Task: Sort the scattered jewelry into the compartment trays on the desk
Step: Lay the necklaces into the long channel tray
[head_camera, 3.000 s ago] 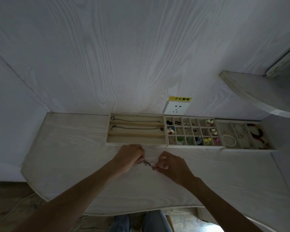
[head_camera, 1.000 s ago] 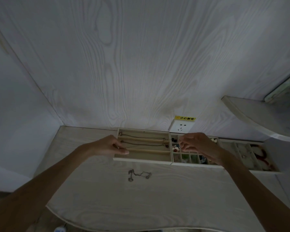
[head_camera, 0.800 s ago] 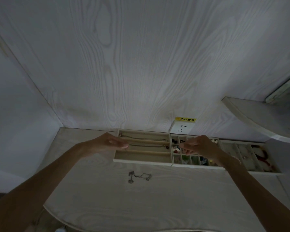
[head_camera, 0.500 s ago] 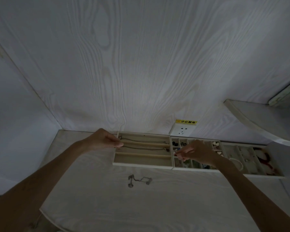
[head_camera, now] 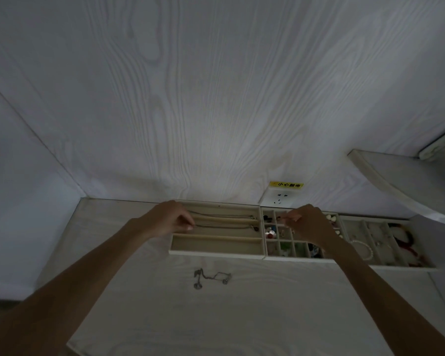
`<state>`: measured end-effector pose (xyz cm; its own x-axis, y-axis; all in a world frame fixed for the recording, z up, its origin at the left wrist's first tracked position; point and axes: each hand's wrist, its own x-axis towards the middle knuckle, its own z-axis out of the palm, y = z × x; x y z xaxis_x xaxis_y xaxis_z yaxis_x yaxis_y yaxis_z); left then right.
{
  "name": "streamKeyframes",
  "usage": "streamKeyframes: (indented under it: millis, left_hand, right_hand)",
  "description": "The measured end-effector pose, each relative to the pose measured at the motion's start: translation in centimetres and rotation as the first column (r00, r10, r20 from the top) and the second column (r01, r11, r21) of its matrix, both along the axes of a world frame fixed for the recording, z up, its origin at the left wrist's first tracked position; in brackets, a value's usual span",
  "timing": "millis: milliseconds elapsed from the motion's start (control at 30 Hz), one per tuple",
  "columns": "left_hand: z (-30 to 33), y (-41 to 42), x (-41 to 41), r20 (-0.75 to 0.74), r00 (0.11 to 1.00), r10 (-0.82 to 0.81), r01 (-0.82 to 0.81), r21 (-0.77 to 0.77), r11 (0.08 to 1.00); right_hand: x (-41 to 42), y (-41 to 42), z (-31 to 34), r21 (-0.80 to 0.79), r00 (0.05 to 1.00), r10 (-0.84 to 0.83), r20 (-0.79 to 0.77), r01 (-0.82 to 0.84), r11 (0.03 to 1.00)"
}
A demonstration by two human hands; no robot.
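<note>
The desk (head_camera: 267,317) is bare in the lower frame, except a loose chain (head_camera: 211,277) at the centre. Three trays (head_camera: 216,251) line the wall across the middle, and a shelf (head_camera: 396,181) overhangs at upper right.
</note>
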<state>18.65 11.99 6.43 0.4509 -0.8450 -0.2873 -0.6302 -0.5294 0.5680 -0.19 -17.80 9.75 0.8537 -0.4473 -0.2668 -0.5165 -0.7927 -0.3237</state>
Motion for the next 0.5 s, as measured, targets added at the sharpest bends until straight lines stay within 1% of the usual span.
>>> streamKeyframes:
  millis: [67, 167, 267, 367, 500]
  left_hand:
    - [-0.3, -0.4, -0.2, 0.065, 0.998, 0.017, -0.016, -0.004, 1.0]
    - [-0.5, -0.7, -0.2, 0.125, 0.992, 0.026, -0.028, 0.013, 1.0]
    - [-0.6, -0.6, 0.1, 0.236, 0.971, -0.044, 0.024, 0.088, 0.996]
    - [-0.6, -0.4, 0.5, 0.32, 0.939, -0.127, 0.068, 0.19, 0.979]
    - [-0.3, -0.3, 1.0, 0.357, 0.908, -0.22, 0.107, 0.31, 0.945]
  right_hand:
    - [-0.3, -0.4, 0.0, 0.008, 1.0, -0.014, -0.02, 0.015, 1.0]
    - [-0.4, -0.5, -0.2, 0.047, 0.999, -0.031, -0.019, 0.032, 0.998]
    - [0.1, 0.2, -0.6, 0.098, 0.999, -0.029, 0.013, 0.027, 0.995]
    - [1.1, 1.4, -1.0, 0.146, 1.0, 0.01, 0.005, -0.01, 0.989]
    - [2.1, 2.3, -1.9, 0.16, 0.996, 0.072, -0.048, -0.064, 0.985]
